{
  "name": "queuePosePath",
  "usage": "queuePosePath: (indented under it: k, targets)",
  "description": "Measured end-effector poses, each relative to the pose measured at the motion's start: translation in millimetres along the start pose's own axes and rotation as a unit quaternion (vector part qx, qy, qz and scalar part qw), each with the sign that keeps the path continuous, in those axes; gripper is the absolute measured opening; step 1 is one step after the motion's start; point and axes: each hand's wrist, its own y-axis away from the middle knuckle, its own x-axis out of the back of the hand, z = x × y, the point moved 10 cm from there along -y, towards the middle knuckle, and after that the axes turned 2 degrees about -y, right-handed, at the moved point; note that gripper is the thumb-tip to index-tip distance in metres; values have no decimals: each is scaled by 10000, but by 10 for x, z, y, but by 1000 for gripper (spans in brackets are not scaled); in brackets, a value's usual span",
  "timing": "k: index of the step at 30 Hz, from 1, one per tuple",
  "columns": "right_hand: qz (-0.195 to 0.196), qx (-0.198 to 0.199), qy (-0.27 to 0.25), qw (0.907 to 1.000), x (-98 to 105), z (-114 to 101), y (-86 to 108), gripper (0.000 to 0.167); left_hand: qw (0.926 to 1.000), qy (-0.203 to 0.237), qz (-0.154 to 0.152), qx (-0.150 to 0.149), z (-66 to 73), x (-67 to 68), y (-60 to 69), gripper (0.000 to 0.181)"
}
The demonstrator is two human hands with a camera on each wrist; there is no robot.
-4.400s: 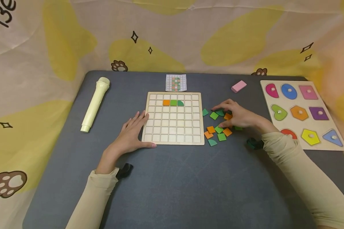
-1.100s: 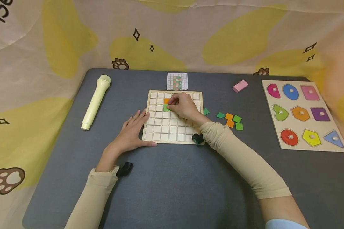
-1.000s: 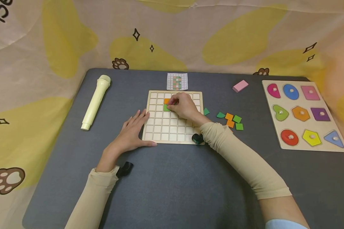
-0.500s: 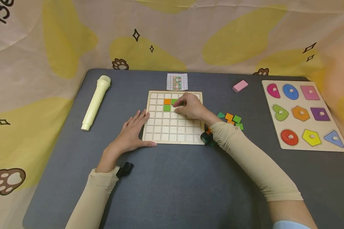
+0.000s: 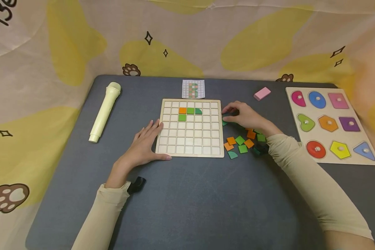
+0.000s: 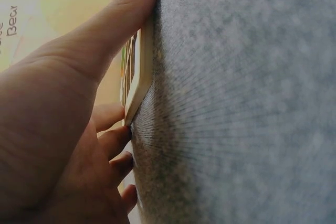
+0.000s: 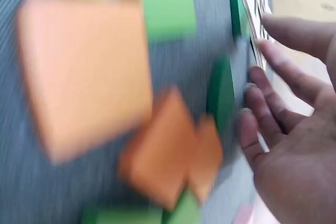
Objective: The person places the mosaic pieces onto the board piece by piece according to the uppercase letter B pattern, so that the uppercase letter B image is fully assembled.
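A wooden grid board (image 5: pixel 189 146) lies in the middle of the table. An orange square tile (image 5: pixel 182 110), a green square tile (image 5: pixel 190 110) and a dark green rounded tile (image 5: pixel 198 111) form a row on it, with another green square tile (image 5: pixel 182 117) below the orange one. My left hand (image 5: pixel 143 146) rests along the board's left edge, fingers spread, thumb at the near corner. Just off the board's right edge hovers my right hand (image 5: pixel 245 115), fingers loosely bent, over a dark green tile (image 5: pixel 224 123). The right wrist view shows nothing in this hand (image 7: pixel 299 129).
Several loose orange and green tiles (image 5: pixel 240 140) lie right of the board. A printed pattern card (image 5: pixel 193 89) sits behind it. A pink block (image 5: pixel 262 93) and a shape puzzle (image 5: pixel 328 107) are at the right, a cream microphone-shaped object (image 5: pixel 104 113) at the left.
A green square from the loose tiles now sits below the orange tile on the board. My right hand let go of it and moved right, off the board. The left hand stayed still.
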Motion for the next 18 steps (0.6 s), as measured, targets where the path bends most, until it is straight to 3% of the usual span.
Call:
queuePosePath:
  k: [7,11,18]
  targets:
    - [-463,-382,333,9976,211,245,315,45,10000,-36,-2,-29,6,9,-2,126]
    - [-444,-460,544,9965,335,332,454,52,10000,-45,-5,-29,9,14,3,125]
    - [-165,-470,662,9966,417,444,544,33,10000,-43,-31,-9,15,6,4,125]
